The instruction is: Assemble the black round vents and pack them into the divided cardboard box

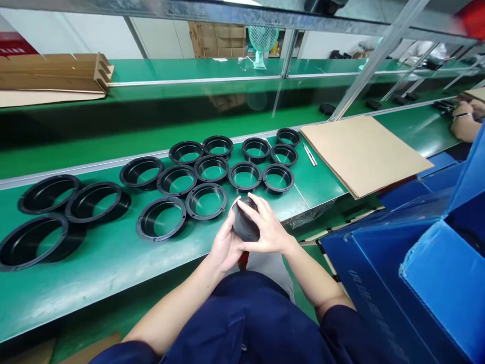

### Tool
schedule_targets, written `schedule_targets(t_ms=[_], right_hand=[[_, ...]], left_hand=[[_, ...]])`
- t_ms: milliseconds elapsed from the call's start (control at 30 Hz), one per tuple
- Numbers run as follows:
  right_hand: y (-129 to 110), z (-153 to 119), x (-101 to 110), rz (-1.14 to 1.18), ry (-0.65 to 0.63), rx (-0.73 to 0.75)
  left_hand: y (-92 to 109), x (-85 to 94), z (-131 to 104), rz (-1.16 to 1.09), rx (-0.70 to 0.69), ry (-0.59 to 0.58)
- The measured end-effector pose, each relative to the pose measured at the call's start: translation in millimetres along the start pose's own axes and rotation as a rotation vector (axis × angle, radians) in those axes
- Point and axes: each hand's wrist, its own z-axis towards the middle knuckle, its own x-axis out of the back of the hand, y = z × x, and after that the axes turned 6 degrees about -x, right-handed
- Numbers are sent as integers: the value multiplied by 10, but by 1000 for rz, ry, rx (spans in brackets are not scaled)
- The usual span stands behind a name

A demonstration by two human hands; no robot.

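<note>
Between my two hands, in front of my body at the bench edge, is a black rounded part (pixel 245 225), its far side hidden by fingers. My left hand (pixel 226 241) is wrapped round its left side. From the right, my right hand (pixel 267 226) grips it with bent fingers across the top. Just beyond my hands, several black flanged rings stand on the green bench, among them one near ring (pixel 206 218), one ring (pixel 245 188) straight ahead and one larger ring (pixel 161 238) to the left.
Flat brown cardboard sheets (pixel 364 151) lie at the right, beside a slim metallic tool (pixel 309 154). Blue bins (pixel 439 283) stand close on my right. A metal post (pixel 375 65) rises behind the bench. Another person's arm (pixel 466 121) shows at the far right.
</note>
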Motion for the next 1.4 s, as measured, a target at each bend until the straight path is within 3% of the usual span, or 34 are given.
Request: schedule_targets(t_ms=[67, 133, 200, 267, 333, 467, 567, 700, 767, 867, 900, 933, 1067, 1100, 1167, 1267, 1400], right_hand=[[151, 120, 129, -49, 106, -47], [375, 303, 282, -181, 248, -209], [612, 486, 408, -345, 310, -403], [785, 587, 458, -459, 244, -509], [848, 571, 417, -509, 154, -523], [732, 350, 311, -489, 74, -464], [615, 287, 452, -370, 40, -389], [584, 428, 644, -219, 221, -323], [619, 502, 585, -204, 184, -364], [718, 498, 411, -203, 15, -406], [763, 458, 369, -185, 22, -410], [813, 401, 342, -154, 83, -420], [1026, 111, 287, 107, 552, -601], [1060, 48, 260, 185, 599, -658], [1074, -45, 189, 288, 575, -726], [962, -121, 92, 496, 501, -660], [739, -201, 8, 951, 483, -541]], left_hand=[[-11, -1, 8, 15, 24, -71], [-23, 25, 11, 45, 51, -135], [-35, 78, 7, 73, 81, -157], [-37, 150, -7, 86, 105, -149], [-23, 228, -26, 93, 115, -137], [26, 351, -57, 139, 118, -89], [37, 380, -55, 176, 129, -42], [4, 340, -37, 228, 139, 30], [-14, 304, -33, 245, 129, 42], [-31, 257, -22, 269, 101, 22], [-37, 244, -11, 283, 88, 12], [-45, 230, 7, 297, 76, 4], [-109, 135, 170, 334, 63, 2], [-130, 93, 229, 338, 60, 10], [-167, -10, 341, 353, 45, 21], [-206, -159, 399, 413, -25, -25], [-234, -204, 222, 594, -296, -111]])
